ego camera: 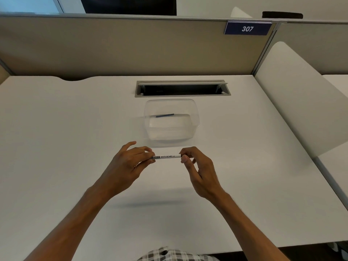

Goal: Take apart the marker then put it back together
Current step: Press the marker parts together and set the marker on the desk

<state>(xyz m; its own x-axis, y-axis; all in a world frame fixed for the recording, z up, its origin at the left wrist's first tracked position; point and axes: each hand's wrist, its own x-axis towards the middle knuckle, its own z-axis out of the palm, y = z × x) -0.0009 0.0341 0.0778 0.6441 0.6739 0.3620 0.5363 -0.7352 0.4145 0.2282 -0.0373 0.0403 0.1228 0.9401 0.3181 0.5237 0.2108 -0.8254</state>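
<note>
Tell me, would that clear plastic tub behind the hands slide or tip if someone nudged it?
The clear tub looks thin-walled and holds only a thin dark stick, so it is probably very light and would slide easily on the smooth white desk. It sits wide and low, so tipping seems unlikely. Its walls would likely flex if squeezed.

Setting identified as an open-plan office, cubicle workstation. A white table (75, 129) is enclosed at the back by a beige fabric partition panel (113, 46) with a metal top rail. A blue number plate (247, 28) reading "307" is fixed to the panel's upper right corner. A metal cable hatch (182, 88), lid raised, is recessed into the table near the partition. A white side divider (297, 95) separates this place from a neighbouring table (337, 80) on the right. A dark monitor (130, 5) is seen beyond the partition.
</note>
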